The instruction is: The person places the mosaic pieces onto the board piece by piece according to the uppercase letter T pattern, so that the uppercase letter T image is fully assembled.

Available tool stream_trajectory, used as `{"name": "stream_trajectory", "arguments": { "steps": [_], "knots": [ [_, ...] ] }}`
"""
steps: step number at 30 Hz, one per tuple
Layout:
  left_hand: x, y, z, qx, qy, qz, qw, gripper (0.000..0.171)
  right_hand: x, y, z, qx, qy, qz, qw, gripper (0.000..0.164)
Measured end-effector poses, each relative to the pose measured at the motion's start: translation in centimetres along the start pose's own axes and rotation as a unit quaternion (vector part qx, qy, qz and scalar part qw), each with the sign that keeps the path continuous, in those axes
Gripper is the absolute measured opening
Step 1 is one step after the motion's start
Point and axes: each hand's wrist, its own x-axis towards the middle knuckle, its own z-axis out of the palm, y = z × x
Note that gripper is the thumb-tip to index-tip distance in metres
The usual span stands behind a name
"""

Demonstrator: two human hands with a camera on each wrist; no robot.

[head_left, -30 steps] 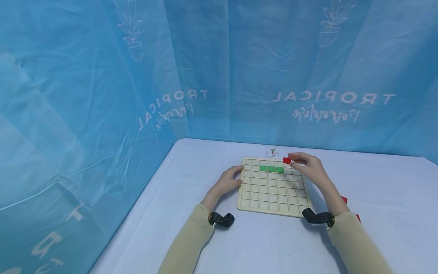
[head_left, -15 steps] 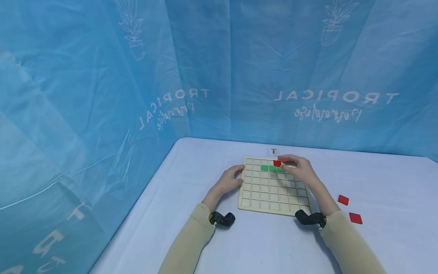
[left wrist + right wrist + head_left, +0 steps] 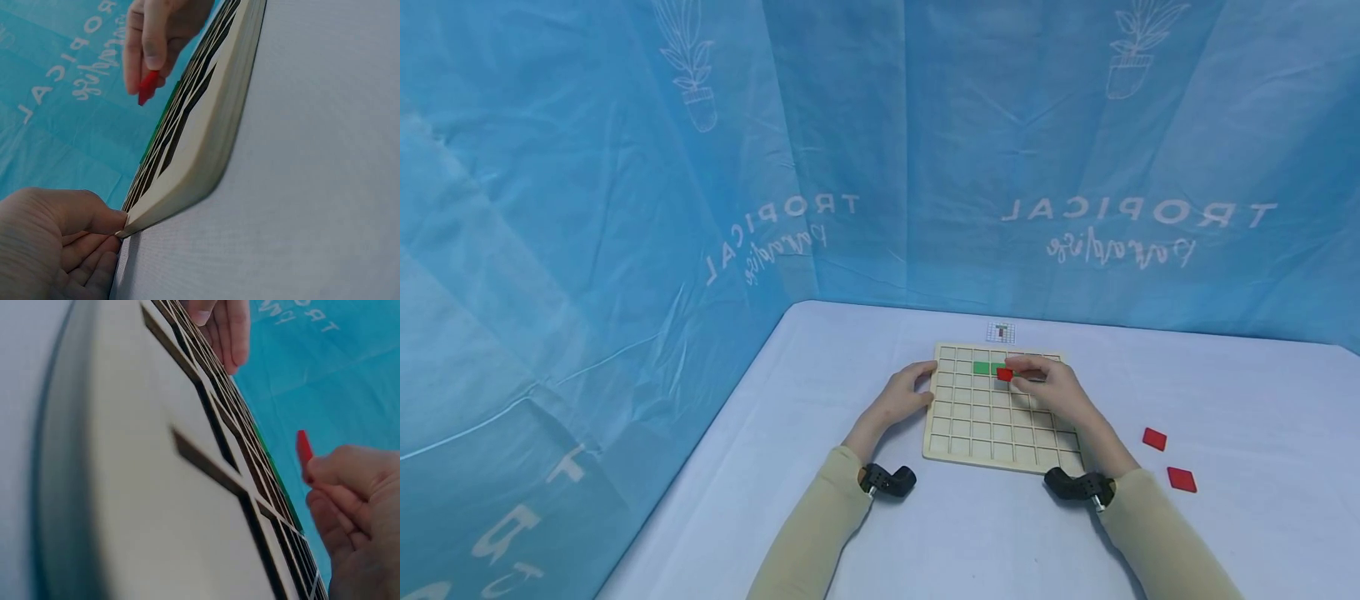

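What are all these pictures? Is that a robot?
No robot: it's a person. The wide picture comes from a camera on the head; the tilted close-ups come from the black wrist cameras. On the white table lies a pale board with squares and green tiles in it. Two red tiles lie to its right, and a small grid picture sits behind it. The left hand touches the board's edge; the right hand pinches another red tile above the board.

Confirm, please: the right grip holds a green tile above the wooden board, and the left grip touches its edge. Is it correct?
Only the colour is wrong: in the head view, the right grip holds a red tile above the wooden board. The left grip does touch its edge.
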Motion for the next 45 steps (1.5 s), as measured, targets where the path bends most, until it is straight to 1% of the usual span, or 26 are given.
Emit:
{"name": "stream_trajectory", "arguments": {
  "steps": [6,12,16,27,40,42,45],
  "knots": [
    [0.1,0.1,0.0,0.002,0.0,0.0,1.0,0.057,-0.1,0.8,0.6,-0.022,0.001,-0.012,1.0,0.034],
    [0.0,0.0,0.0,0.001,0.0,0.0,1.0,0.057,-0.2,0.6,1.0,-0.075,-0.002,-0.042,0.996,0.032],
    [0.0,0.0,0.0,0.004,-0.001,-0.001,1.0,0.057,-0.2,0.6,1.2,-0.101,0.007,-0.057,0.993,0.031],
    [0.0,-0.1,0.1,0.003,-0.001,-0.003,1.0,0.056,-0.3,0.6,1.4,-0.132,0.012,-0.076,0.988,0.033],
    [0.0,0.0,0.1,0.003,-0.001,-0.003,1.0,0.057,-0.2,0.7,1.6,-0.118,0.023,-0.075,0.99,0.03],
    [-0.1,0.0,0.0,0.003,-0.001,-0.002,1.0,0.057,-0.2,0.6,1.6,-0.098,0.022,-0.058,0.993,0.031],
    [-0.1,0.0,-0.1,0.004,0.0,-0.001,1.0,0.056,0.0,0.2,1.2,-0.045,0.023,-0.026,0.998,0.034]
  ]
}}
